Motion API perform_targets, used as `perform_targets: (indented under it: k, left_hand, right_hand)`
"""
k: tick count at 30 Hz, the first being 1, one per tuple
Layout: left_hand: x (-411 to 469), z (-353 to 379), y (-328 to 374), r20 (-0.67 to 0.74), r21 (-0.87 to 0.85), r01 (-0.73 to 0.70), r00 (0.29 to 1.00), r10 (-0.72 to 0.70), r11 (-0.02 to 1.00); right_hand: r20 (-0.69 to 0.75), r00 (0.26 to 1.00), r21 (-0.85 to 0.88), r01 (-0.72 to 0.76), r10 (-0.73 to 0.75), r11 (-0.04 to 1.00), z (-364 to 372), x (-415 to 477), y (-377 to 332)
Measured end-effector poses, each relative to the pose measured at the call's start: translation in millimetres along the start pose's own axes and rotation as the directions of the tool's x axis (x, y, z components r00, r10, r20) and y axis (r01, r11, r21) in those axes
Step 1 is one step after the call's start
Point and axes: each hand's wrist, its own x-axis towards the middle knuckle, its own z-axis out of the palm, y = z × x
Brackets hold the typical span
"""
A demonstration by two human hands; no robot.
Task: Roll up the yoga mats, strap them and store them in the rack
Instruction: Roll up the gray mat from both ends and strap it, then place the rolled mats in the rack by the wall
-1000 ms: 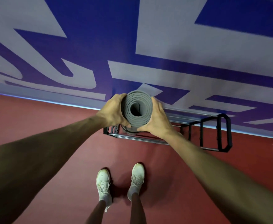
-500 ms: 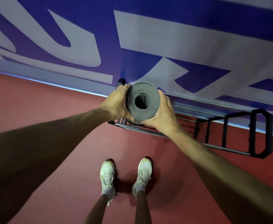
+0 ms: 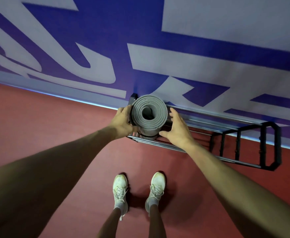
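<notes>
A rolled grey yoga mat (image 3: 149, 112) stands on end in the left end of the black rack (image 3: 268, 145), its spiral end facing me. A dark strap (image 3: 147, 135) circles the roll lower down. My left hand (image 3: 123, 121) grips the mat's left side, thumb at the front and fingers round the back. My right hand (image 3: 177, 129) hovers just right of the roll with fingers spread and straight, a small gap between them and the mat.
The rack stands on the red floor against a blue and white wall (image 3: 209, 40), and its silver rails (image 3: 209, 115) run off to the right. My two white shoes (image 3: 137, 191) stand on the floor just in front of it.
The mat has gone down into the rack's left end. My right hand has let go of it and opened; my left hand stays on it.
</notes>
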Motion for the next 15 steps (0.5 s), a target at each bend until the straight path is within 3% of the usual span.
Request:
perform_targets:
  k: [4, 8, 11, 15]
  left_hand:
    - [-29, -8, 21, -0.082, -0.028, 0.088, 0.993, -0.09, 0.996]
    - [-76, -25, 55, -0.073, -0.284, 0.135, 0.984, -0.161, 0.949]
    - [-122, -43, 84, -0.043, -0.304, 0.068, 0.996, -0.085, 0.95]
    - [-179, -61, 110, 0.038, -0.105, -0.085, 0.995, 0.089, 0.991]
  right_hand:
    - [-0.106, 0.992, 0.006, 0.066, -0.065, 0.998, -26, -23, -19]
    - [-0.083, 0.99, 0.05, 0.116, -0.111, 0.992, -50, -59, -43]
    - [-0.142, 0.982, 0.158, 0.143, -0.121, 0.977, -62, -97, -61]
    - [-0.21, 0.976, 0.325, 0.127, -0.059, 0.937, -62, -154, -74]
